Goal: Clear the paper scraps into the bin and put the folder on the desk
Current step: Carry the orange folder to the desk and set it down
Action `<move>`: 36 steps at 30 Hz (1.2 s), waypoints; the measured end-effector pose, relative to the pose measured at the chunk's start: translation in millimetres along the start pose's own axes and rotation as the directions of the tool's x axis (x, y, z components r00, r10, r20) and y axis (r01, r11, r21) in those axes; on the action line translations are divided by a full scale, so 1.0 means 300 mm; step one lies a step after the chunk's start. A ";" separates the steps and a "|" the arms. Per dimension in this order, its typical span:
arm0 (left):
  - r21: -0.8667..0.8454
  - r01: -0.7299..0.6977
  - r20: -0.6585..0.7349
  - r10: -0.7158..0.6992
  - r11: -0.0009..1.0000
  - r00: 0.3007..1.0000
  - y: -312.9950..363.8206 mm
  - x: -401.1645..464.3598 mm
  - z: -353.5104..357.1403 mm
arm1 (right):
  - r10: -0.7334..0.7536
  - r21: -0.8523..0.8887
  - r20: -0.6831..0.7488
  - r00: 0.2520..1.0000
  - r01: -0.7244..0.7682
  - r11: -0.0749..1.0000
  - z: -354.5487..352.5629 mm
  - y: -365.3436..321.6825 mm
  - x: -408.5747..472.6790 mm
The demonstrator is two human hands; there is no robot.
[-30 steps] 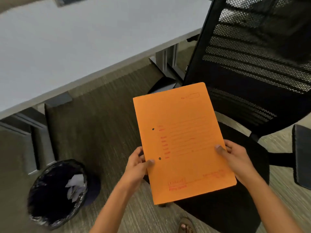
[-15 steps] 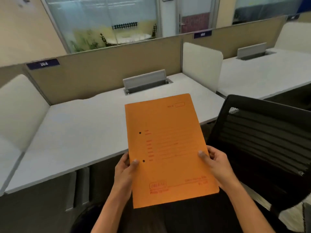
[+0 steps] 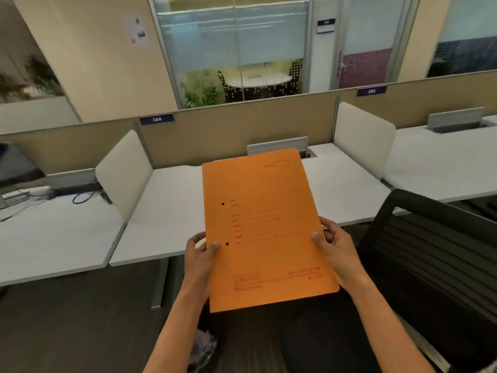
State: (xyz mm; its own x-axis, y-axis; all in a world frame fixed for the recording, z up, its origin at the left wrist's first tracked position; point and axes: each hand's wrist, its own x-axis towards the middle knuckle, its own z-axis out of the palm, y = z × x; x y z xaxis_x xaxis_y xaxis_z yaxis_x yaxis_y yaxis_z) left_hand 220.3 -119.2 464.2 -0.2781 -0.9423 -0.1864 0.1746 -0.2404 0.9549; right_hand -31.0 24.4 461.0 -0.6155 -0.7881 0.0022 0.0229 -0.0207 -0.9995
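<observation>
An orange folder with red print and two punch holes is held flat in front of me, above the near edge of the white desk. My left hand grips its left edge near the lower hole. My right hand grips its right edge. The bin with paper scraps shows only as a sliver at the bottom, between my forearms.
A black mesh office chair stands close on the right. White dividers and a beige partition bound the desk, with a cable flap at its back. Cables lie on the neighbouring desk to the left.
The view has risen from the floor and bin to the desk row. The folder, still held by both hands, has come up and forward over the desk edge.
</observation>
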 end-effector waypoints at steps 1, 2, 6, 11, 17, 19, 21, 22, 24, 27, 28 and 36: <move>-0.018 -0.007 -0.009 0.007 1.000 1.000 0.021 -0.013 -0.012 | -0.017 -0.003 0.006 1.000 0.017 1.000 0.013 -0.017 -0.006; -0.027 -0.016 -0.013 0.016 0.999 1.000 0.038 -0.019 -0.022 | -0.031 -0.008 0.011 0.999 0.031 0.999 0.028 -0.031 -0.008; -0.043 -0.038 -0.037 0.036 0.998 0.999 0.082 -0.022 -0.071 | -0.042 -0.038 0.027 0.999 0.043 0.998 0.092 -0.053 -0.002; -0.021 -0.044 -0.085 0.042 0.999 0.996 0.098 0.041 -0.135 | -0.012 -0.064 0.034 0.999 0.015 0.998 0.182 -0.054 0.044; -0.032 -0.021 -0.092 0.018 0.999 0.996 0.094 0.218 -0.196 | 0.010 -0.091 0.042 0.999 -0.006 0.996 0.295 -0.025 0.187; -0.023 -0.018 -0.085 0.016 1.000 0.996 0.090 0.313 -0.220 | 0.025 -0.105 0.026 0.999 -0.022 0.994 0.347 0.003 0.255; -0.009 -0.025 -0.084 0.024 1.000 0.996 0.095 0.394 -0.231 | 0.041 -0.106 0.010 0.999 -0.039 0.994 0.386 0.021 0.309; -0.005 -0.031 -0.083 0.031 1.000 0.996 0.101 0.443 -0.237 | 0.041 -0.112 0.002 0.999 -0.041 0.993 0.408 0.027 0.347; 0.018 -0.046 -0.077 0.048 0.999 0.996 0.114 0.537 -0.244 | 0.040 -0.117 -0.010 0.999 -0.041 0.992 0.448 0.031 0.419; 0.040 -0.047 -0.076 0.050 0.998 0.996 0.133 0.672 -0.256 | 0.041 -0.138 -0.030 0.999 -0.045 0.989 0.510 0.038 0.534; 0.051 -0.048 -0.073 0.052 0.998 0.996 0.138 0.705 -0.261 | 0.042 -0.142 -0.033 0.999 -0.046 0.989 0.528 0.041 0.560; 0.120 -0.062 -0.065 0.070 0.991 0.995 0.206 0.911 -0.283 | 0.047 -0.118 -0.048 0.998 -0.052 0.992 0.644 0.046 0.724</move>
State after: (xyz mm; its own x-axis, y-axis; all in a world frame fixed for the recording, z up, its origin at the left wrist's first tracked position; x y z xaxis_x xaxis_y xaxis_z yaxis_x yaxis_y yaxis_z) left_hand 235.3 -411.5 452.5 -0.2031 -0.9700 -0.1334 0.0773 -0.1517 0.9854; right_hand -12.1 -265.8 453.7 -0.6511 -0.7576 -0.0460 -0.0384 0.0934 -0.9949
